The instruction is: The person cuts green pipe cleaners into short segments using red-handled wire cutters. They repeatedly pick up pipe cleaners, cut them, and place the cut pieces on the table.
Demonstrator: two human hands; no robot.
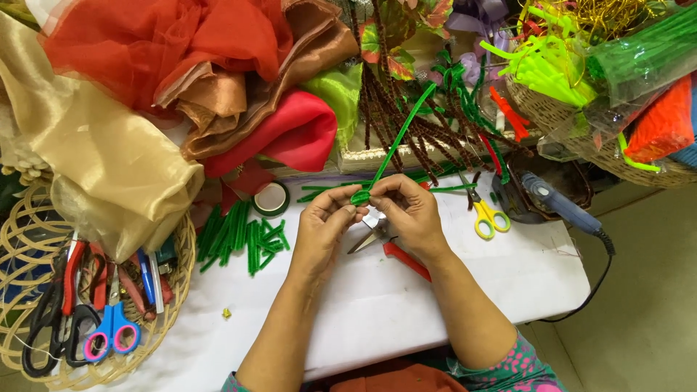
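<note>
Fingers of both hands pinch one green pipe cleaner (396, 141) at its low end, where it curls into a small green coil. Left hand (323, 229) grips the coil from one side, and right hand (410, 214) grips it from the other, so the fingertips almost meet. From the coil, the pipe cleaner sticks up and away toward a bunch of brown stems (414, 131). Both hands are above a white table (435, 305). Just under the hands lie red pliers (396, 250), partly hidden. Yellow scissors (485, 214) lie near the right hand, and a blue glue gun (563, 207) lies past them. A pile of short green pieces (243, 236) lies near the left hand, with a roll of green tape (271, 199) just beside it. Farther out on that side, a basket (167, 312) holds more scissors. Shiny cloth (123, 160) in gold, red and brown is heaped behind the pieces.
</note>
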